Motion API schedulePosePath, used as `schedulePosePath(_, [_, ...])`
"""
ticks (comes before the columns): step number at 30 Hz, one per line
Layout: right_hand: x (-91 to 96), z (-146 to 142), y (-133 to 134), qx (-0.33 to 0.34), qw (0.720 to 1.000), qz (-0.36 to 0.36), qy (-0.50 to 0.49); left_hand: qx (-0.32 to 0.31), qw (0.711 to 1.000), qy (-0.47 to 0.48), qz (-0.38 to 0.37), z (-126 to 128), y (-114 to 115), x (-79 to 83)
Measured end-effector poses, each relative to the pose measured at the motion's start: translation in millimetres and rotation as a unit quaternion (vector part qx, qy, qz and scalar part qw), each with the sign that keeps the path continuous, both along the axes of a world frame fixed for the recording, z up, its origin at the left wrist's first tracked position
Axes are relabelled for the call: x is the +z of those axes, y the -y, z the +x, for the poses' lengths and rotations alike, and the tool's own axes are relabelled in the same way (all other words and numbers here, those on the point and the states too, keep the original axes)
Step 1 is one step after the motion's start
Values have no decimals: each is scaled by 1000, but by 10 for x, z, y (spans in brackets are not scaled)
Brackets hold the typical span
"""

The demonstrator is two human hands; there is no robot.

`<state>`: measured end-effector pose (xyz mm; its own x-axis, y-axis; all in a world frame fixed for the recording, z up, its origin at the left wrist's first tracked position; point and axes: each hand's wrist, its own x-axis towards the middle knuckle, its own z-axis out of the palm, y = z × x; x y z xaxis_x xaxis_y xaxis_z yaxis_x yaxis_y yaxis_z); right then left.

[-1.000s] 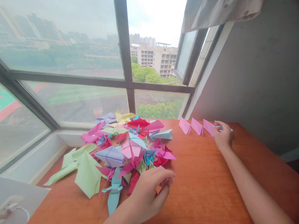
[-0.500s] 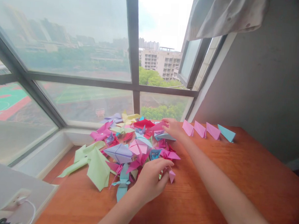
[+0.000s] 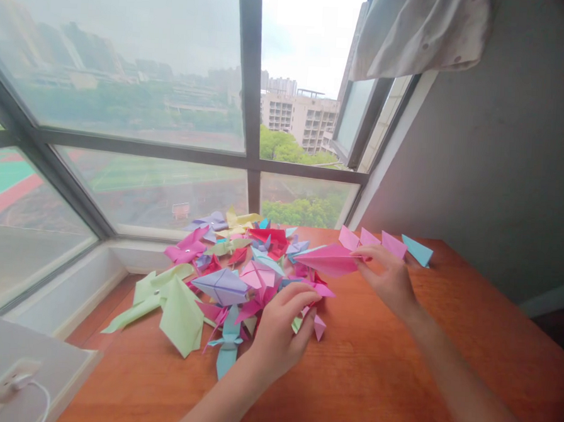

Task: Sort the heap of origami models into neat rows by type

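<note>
My right hand pinches a pink paper airplane by one end. The airplane points left above the right side of a heap of folded paper pieces. My left hand is at the heap's near right edge, its fingers curved and a small gap between thumb and index finger. Small pink folded paper shows just beyond the left thumb. A lavender paper piece and a blue folded figure lie left of that hand. Part of the heap is hidden behind it.
Pink paper airplanes and a blue one stand in a row at the back of the wooden table. A large pale green paper piece lies at left. Windows border the back; a wall socket with a plugged cable sits lower left.
My right hand has drawn the pink paper airplane out of the heap, moving right and toward me. My left hand stays almost in place, and the view has shifted slightly.
</note>
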<state>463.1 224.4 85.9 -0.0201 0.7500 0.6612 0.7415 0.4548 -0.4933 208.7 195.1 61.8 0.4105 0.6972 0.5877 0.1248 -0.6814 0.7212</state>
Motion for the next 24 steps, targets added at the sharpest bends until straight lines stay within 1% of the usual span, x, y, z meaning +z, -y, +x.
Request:
schedulePosePath(3, [8, 95, 380, 18, 1000, -2, -10, 32, 999, 33, 24, -11, 0, -16])
schedulePosePath(6, [-6, 113, 675, 37, 999, -20, -26, 57, 997, 29, 33, -11, 4, -32])
schedulePosePath(8, [-27, 105, 815, 50, 998, -28, -33, 53, 998, 18, 26, 1, 6, -33])
schedulePosePath(10, [-56, 93, 915, 61, 997, -26, -40, 30, 999, 12, 12, 19, 6, -28])
schedulePosePath(13, [-104, 72, 1008, 57, 997, -20, -57, -5, 1000, 13, -28, 39, -3, -31])
schedulePosePath(16, [-143, 47, 1051, 36, 997, -12, -71, -9, 996, 14, -86, 49, -16, -69])
schedulePosePath(18, [-161, 36, 1060, 26, 997, -10, -69, -14, 994, 18, -111, 53, -24, -99])
schedulePosePath(21, [-172, 25, 1053, 14, 999, -23, -37, -12, 995, 14, -103, 59, -35, -119])
schedulePosePath(24, [-164, -18, 1035, 6, 999, -33, 30, 3, 997, -8, -74, 65, -38, -112])
